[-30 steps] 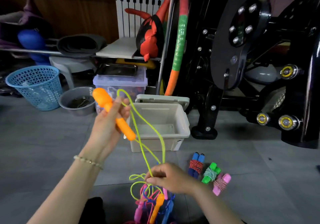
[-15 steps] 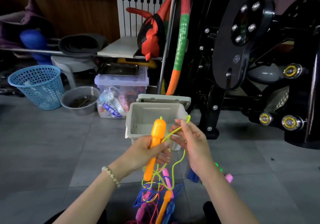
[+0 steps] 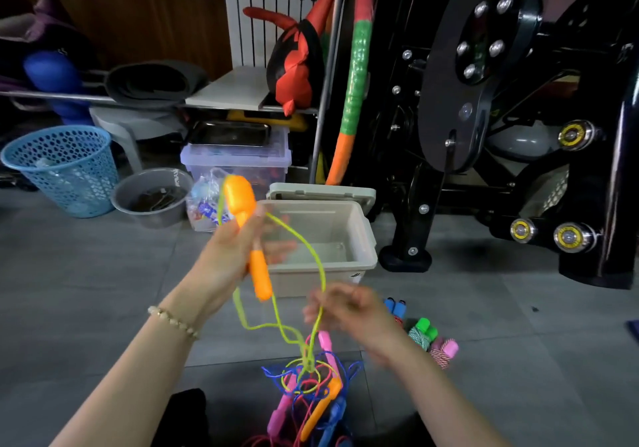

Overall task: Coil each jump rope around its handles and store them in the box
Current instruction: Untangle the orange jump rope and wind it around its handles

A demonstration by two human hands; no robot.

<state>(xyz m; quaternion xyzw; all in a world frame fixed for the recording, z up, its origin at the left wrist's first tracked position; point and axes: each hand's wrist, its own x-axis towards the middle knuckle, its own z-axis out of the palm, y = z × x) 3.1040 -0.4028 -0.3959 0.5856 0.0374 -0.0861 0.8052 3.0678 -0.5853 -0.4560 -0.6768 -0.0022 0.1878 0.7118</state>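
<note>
1. The left hand (image 3: 235,256) is up in the air near the middle. Its fingers are wrapped tight round an orange handle (image 3: 259,274).
2. The handle tilts. Its fat end points up to 11 o'clock and its thin end points down to 5 o'clock.
3. A yellow-green rope (image 3: 320,270) comes off the handle, loops in front of the box and hangs down.
4. The right hand (image 3: 349,308) is lower, at 4 o'clock from the left hand. It is blurry, but its fingers look curled on the rope, pinching it.
5. Under the right hand the rope drops into a pile (image 3: 311,388) of tangled blue, pink and orange ropes at 6 o'clock.
6. The box (image 3: 363,239) stands open on the floor just behind the hands, at 12 o'clock from the right hand. Its lid (image 3: 321,192) sits at its back edge.
7. Three wound-up bundles (image 3: 422,331), one blue, one green and one pink, lie in a row on the floor. They are at 3 o'clock from the right hand, outside the box.
8. A blue basket (image 3: 65,166) and a grey bowl (image 3: 152,197) stand at 9 o'clock from the box.
</note>
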